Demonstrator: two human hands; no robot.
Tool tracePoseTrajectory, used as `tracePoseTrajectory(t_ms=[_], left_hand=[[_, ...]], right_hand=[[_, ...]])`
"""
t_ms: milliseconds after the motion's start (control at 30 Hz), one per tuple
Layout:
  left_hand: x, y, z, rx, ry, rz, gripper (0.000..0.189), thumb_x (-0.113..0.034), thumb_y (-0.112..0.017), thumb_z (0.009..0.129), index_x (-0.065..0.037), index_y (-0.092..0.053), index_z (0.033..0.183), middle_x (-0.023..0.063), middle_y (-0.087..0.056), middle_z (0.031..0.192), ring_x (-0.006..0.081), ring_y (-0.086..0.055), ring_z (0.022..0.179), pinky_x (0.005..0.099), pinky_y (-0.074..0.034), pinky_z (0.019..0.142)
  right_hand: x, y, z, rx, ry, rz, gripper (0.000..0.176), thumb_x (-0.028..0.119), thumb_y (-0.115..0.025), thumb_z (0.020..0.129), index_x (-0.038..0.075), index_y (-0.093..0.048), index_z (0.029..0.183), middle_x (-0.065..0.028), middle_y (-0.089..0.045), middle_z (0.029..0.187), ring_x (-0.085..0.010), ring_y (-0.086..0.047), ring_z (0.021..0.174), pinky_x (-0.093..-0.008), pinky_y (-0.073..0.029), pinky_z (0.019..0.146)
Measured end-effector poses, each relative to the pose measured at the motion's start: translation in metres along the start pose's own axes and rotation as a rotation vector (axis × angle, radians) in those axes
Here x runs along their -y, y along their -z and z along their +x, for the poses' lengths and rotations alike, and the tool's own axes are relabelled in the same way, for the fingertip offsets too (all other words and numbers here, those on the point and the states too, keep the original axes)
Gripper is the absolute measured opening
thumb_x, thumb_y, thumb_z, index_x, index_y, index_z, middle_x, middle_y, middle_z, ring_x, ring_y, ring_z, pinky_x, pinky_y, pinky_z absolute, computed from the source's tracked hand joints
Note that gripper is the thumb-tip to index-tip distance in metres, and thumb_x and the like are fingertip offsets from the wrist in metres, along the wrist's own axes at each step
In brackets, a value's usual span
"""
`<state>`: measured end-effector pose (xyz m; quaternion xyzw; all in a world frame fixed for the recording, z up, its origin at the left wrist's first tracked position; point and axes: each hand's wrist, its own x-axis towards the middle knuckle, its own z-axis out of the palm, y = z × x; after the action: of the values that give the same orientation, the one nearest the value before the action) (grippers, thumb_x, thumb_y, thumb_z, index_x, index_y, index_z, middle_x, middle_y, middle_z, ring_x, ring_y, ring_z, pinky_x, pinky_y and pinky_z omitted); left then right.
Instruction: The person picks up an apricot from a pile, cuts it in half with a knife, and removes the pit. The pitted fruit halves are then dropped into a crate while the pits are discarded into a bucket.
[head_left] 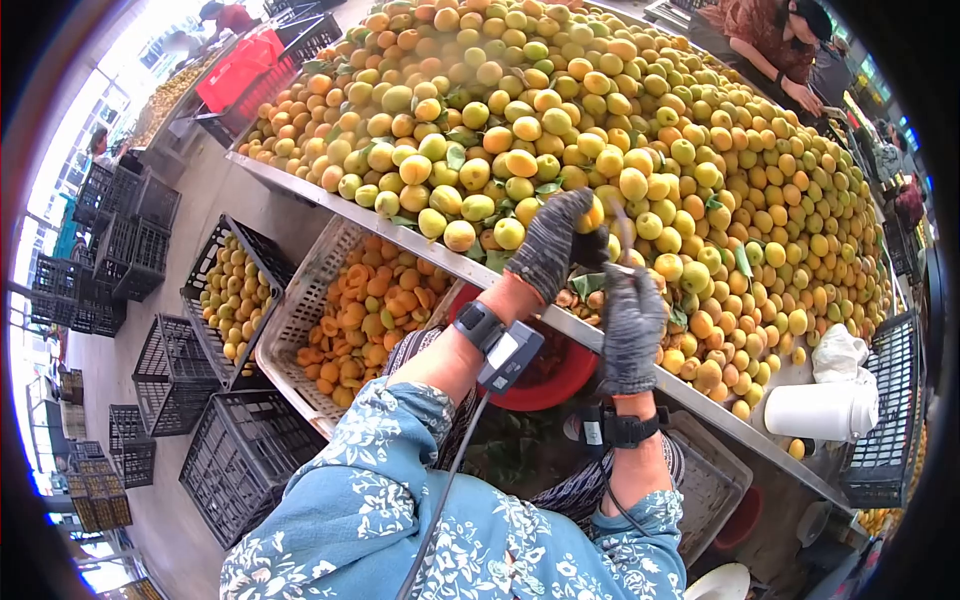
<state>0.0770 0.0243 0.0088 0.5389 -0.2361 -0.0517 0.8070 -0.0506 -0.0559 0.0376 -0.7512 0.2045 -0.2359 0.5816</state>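
My left hand (556,232), in a grey striped glove, closes around an apricot (592,216) at the near edge of a large heap of apricots (520,162). Just to the right, my right hand (633,335) wears a similar glove. Its fingers are wrapped round a small knife (625,235), whose thin blade points up beside the held apricot and looks blurred. The handle is hidden in the fist. Both hands are above the metal rim (440,250) of the sorting table. Below my left forearm stands a white basket (290,345) with halved apricots (375,305).
A red basin (545,385) sits under the table edge between my arms. Black crates (245,455) stand on the floor at left, one holding whole apricots (235,290). At right are a white lidded container (815,411) and a black crate (885,420). Another person (775,50) works across the heap.
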Motion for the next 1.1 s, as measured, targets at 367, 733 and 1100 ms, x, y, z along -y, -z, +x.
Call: tracePoseTrajectory(t_ms=[367,733,1100], left_hand=[[-0.005,-0.018,-0.036,0.354,0.015,0.026,0.04,-0.036,-0.057,0.092,-0.01,-0.054,0.122,0.0069,-0.062,0.098,0.0185,-0.065,0.069,0.0308,-0.056,0.051],[-0.053,-0.034,-0.026,0.237,0.935,-0.382,0.029,-0.039,-0.057,0.091,-0.013,-0.063,0.102,-0.0011,-0.058,0.067,0.0107,-0.049,0.042,0.0219,-0.037,0.037],[-0.052,-0.047,-0.032,-0.068,0.957,-0.692,0.028,-0.031,-0.055,0.089,-0.01,-0.061,0.106,0.0031,-0.063,0.078,0.0126,-0.055,0.05,0.0221,-0.042,0.038]], right_hand=[[0.033,0.026,0.026,0.223,0.067,0.25,0.052,-0.004,-0.075,0.071,0.001,-0.058,0.121,-0.0032,-0.065,0.104,-0.0114,-0.06,0.094,-0.0274,-0.052,0.084],[0.019,0.044,0.033,0.259,0.137,0.088,0.049,0.01,-0.083,0.062,0.004,-0.065,0.108,-0.005,-0.068,0.095,-0.0163,-0.064,0.087,-0.0296,-0.052,0.081],[0.016,0.029,0.032,0.057,-0.106,0.817,0.027,0.003,-0.072,0.072,0.003,-0.063,0.098,-0.0005,-0.06,0.076,-0.0091,-0.059,0.062,-0.0222,-0.051,0.054]])
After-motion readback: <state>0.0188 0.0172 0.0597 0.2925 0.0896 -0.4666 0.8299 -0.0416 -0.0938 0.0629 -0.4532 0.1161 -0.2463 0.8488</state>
